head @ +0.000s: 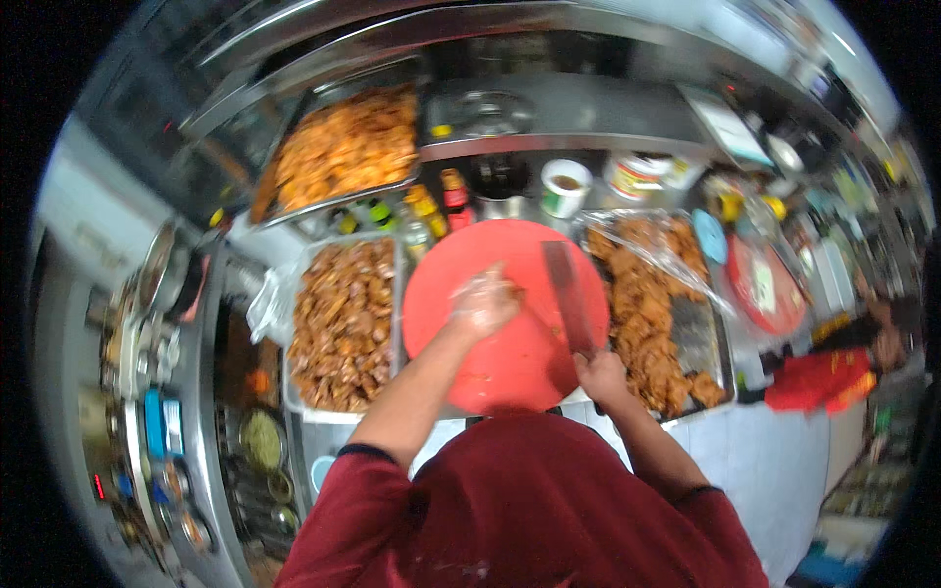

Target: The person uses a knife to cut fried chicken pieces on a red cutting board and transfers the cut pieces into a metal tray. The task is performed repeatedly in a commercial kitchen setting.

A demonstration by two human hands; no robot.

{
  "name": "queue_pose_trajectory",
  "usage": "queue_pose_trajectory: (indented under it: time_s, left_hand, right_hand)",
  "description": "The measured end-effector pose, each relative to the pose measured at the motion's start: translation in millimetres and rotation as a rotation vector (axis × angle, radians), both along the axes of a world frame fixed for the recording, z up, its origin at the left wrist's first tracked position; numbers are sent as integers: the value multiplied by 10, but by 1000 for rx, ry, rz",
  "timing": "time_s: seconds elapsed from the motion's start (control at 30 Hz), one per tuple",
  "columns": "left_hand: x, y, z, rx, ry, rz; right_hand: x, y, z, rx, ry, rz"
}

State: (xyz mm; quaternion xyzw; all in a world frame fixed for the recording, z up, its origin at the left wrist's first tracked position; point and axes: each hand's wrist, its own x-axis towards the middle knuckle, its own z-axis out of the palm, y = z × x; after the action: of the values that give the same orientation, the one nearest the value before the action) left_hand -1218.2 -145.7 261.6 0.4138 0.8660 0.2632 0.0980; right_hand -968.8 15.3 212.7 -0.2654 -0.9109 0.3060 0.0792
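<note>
A round red cutting board (470,382) lies in front of me. My right hand (604,378) grips the handle of a cleaver (566,287), whose wide blade points away over the board's right side. Over the middle of the board is my left hand (487,300), seemingly in a clear plastic glove. Blur hides whether its fingers hold the small brownish bit beside them. To the left, a plastic tub (399,316) holds chopped brown meat (342,323). On the right, larger brown meat pieces (639,331) lie in a metal tray (729,360), partly under clear plastic film (654,250).
A deep tray of orange-brown pieces (349,151) stands at the back left. Behind the board are several bottles (456,198), a white tub (566,187) and a steel shelf (581,110). A person's red garment (820,378) shows at far right.
</note>
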Motion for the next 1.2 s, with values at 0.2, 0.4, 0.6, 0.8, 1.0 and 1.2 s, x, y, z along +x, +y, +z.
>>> queue_pose_trajectory:
  time_s: [0.2, 0.4, 0.6, 0.8, 1.0, 1.2]
  left_hand:
    - [279, 154, -264, -120, 355, 66]
    - [261, -32, -172, -213, -32, -94]
    - [-35, -1107, 49, 170, -886, 22]
    - [-458, -2437, 593, 323, -662, 750]
    - [-292, -2136, 744, -686, 153, 468]
    - [-427, -2283, 191, -627, 202, 490]
  right_hand:
    - [-6, 69, 52, -47, -33, 42]
    - [-21, 40, 142, -109, 10, 12]
    - [-97, -2, 252, -145, -10, -32]
    - [-87, -36, 317, -104, 88, -1]
    - [-140, -45, 346, -14, -250, -3]
    - [-115, -77, 447, 16, -247, 53]
